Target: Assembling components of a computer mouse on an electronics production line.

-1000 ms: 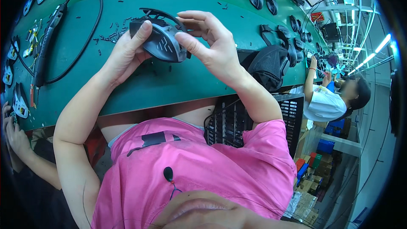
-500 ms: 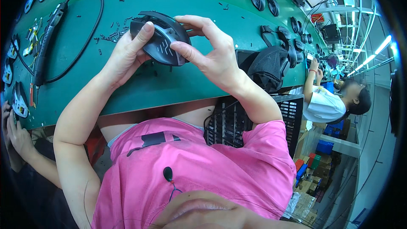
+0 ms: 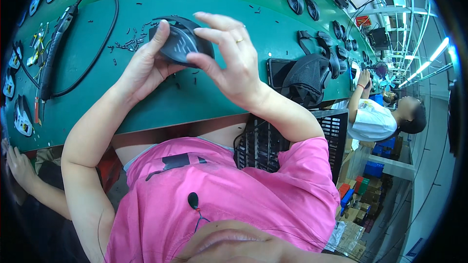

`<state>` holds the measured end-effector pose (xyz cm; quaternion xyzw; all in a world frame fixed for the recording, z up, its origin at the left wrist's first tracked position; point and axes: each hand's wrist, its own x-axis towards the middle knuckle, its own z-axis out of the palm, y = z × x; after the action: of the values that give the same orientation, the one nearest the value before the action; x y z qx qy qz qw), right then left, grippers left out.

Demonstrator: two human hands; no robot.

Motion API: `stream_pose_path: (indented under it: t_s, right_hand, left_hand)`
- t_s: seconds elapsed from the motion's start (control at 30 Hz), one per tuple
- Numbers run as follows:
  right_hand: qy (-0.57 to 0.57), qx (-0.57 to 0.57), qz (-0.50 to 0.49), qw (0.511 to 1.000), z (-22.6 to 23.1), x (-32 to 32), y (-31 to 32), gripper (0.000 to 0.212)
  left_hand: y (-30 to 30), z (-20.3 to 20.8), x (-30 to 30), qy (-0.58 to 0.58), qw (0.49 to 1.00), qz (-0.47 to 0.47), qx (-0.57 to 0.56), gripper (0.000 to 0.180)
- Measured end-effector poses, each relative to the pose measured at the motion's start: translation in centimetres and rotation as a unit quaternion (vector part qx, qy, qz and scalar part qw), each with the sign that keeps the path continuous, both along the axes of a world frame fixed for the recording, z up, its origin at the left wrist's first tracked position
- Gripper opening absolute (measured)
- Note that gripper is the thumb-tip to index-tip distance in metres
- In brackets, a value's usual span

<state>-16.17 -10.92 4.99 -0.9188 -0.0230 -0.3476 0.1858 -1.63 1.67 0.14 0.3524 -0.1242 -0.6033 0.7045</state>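
A black computer mouse (image 3: pixel 183 46) with pale slanted marks on its side is held up above the green table. My left hand (image 3: pixel 146 65) grips its left end, thumb on top and fingers underneath. At the other end is my right hand (image 3: pixel 233 61), its thumb against the near edge and its bent fingers at the far side; one finger stands raised off the shell. The underside of the mouse is hidden. Small black pieces (image 3: pixel 130 44) lie scattered on the table just beyond my left hand.
An electric screwdriver (image 3: pixel 53 53) with a looped cable lies at the left, beside several open mouse shells (image 3: pixel 22 117). A black mesh item (image 3: pixel 307 78) and more black mice (image 3: pixel 294 1) are at the right. A black crate (image 3: pixel 336 131) stands beside me; co-workers sit on both sides.
My right hand has shifted slightly left, and its fingers have lifted and spread. The mouse has tilted a little in my hands. The co-worker's hands at the left have moved lower.
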Motion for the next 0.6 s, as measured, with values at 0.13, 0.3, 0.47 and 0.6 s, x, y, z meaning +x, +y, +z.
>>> stream_pose_path:
  t_s: [0.13,0.3,0.47,0.6]
  right_hand:
    - [0.011,-0.015,0.002,1.0,0.0,0.2,1.7,0.064]
    - [0.001,-0.122,0.008,0.992,-0.2,0.3,0.7,0.053]
    - [-0.04,-0.132,0.032,0.99,-0.1,0.3,0.4,0.05]
    - [-0.046,-0.158,0.108,0.98,0.2,0.2,-0.4,0.041]
  left_hand:
    - [-0.1,-0.1,0.4,0.079,0.997,-0.003,-0.026,0.063]
    - [0.0,-0.5,0.4,0.098,0.994,-0.015,-0.049,0.06]
    - [0.4,0.0,0.3,0.119,0.987,-0.027,-0.101,0.069]
    - [0.2,1.1,1.7,0.14,0.981,-0.023,-0.128,0.08]
